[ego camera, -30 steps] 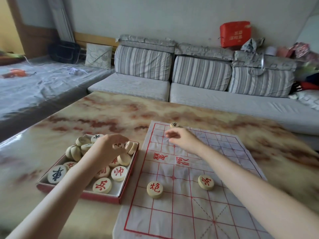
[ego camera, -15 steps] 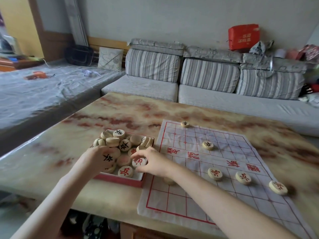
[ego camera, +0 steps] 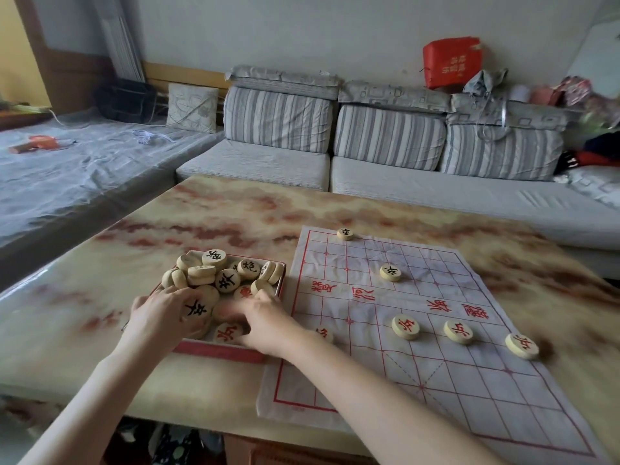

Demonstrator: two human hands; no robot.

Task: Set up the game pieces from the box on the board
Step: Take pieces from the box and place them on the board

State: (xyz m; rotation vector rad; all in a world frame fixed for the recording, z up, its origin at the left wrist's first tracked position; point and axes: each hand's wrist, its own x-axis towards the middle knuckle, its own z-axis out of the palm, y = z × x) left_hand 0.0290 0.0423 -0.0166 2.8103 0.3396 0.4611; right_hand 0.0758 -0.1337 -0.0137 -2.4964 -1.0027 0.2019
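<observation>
Head view: left hand (ego camera: 161, 315) is pinching a black-marked piece (ego camera: 198, 308) in the box (ego camera: 218, 351) at the board's (ego camera: 436, 380) nine o'clock; right hand's (ego camera: 268, 322) fingers (ego camera: 263, 298) are blurring, unreadable.

The right hand (ego camera: 265, 318) is motion-blurred — its grip unreadable — half hiding one piece (ego camera: 324, 333) behind the wrist.

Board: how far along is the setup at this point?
Done: six pieces sit on the board, one partly hidden. In hand: the left hand holds a black-marked piece over the box; the right hand reaches in, blurred. Left: the heap of pieces in the box.
</observation>
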